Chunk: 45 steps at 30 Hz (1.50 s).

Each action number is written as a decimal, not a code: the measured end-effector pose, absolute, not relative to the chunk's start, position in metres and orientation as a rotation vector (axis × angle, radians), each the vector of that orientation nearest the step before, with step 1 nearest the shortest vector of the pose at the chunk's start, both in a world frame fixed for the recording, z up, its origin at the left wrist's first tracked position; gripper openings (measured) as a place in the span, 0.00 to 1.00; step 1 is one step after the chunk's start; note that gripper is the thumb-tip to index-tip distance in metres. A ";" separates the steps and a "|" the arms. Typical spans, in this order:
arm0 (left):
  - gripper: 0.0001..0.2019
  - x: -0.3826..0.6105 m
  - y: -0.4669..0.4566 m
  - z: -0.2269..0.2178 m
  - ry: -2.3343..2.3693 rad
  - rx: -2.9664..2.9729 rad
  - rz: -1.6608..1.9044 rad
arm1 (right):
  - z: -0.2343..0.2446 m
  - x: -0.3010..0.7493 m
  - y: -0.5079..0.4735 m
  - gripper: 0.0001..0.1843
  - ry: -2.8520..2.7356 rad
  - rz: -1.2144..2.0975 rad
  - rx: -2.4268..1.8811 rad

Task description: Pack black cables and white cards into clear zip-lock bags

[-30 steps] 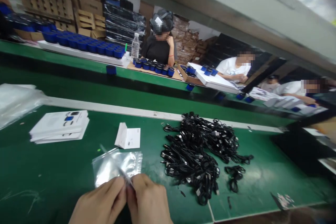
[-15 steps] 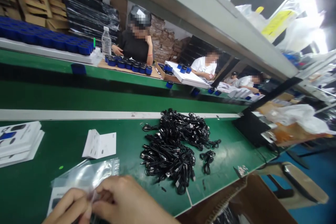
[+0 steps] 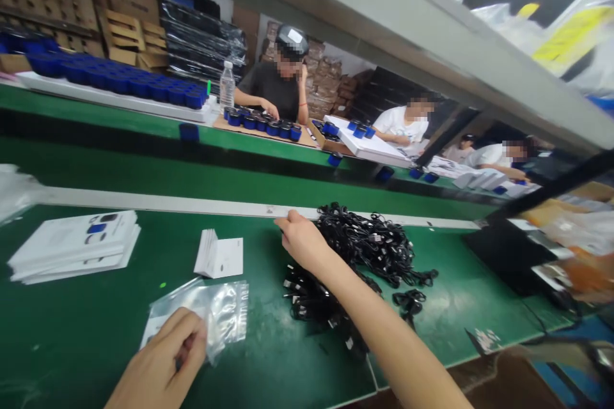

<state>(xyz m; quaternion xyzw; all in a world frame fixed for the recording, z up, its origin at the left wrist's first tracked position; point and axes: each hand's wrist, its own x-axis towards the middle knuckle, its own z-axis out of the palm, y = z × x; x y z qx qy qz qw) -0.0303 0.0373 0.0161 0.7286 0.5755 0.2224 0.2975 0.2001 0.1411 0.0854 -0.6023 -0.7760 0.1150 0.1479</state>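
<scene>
My left hand (image 3: pixel 165 363) pinches the near edge of a clear zip bag (image 3: pixel 211 312) that lies on the green table (image 3: pixel 86 326); something white shows inside the bag. My right hand (image 3: pixel 302 239) is stretched forward over the left edge of a heap of coiled black cables (image 3: pixel 359 255), fingers curled; whether it holds a cable is hidden. A small stack of white folded cards (image 3: pixel 218 257) lies just beyond the bag, and a larger stack of white printed leaflets (image 3: pixel 77 244) lies to the left.
A white strip (image 3: pixel 192 206) borders the table's far side, with a green conveyor beyond. Across it several people sit at a bench with blue-and-black round items (image 3: pixel 261 121), a water bottle (image 3: pixel 227 86) and white trays. A black device (image 3: pixel 508 255) stands at right.
My right hand left the bag and reached forward to the cable heap. My left hand keeps hold of the bag. The view swung back a little to the left.
</scene>
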 end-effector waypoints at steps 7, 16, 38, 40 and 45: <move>0.12 -0.030 0.038 0.023 1.477 1.834 0.582 | 0.064 0.157 0.058 0.08 -1.617 1.159 -1.390; 0.11 -0.020 0.020 0.014 1.615 1.715 0.870 | 0.035 0.144 0.025 0.03 -1.463 0.923 -1.359; 0.08 -0.005 0.000 0.026 1.527 2.134 1.032 | 0.009 0.123 0.023 0.11 -1.819 0.142 -1.235; 0.08 -0.009 0.003 0.027 1.511 2.150 0.981 | 0.009 0.126 0.024 0.11 -1.919 0.305 -1.176; 0.14 -0.040 0.025 0.045 1.577 2.013 0.533 | 0.034 0.144 0.025 0.14 -1.855 0.975 -1.152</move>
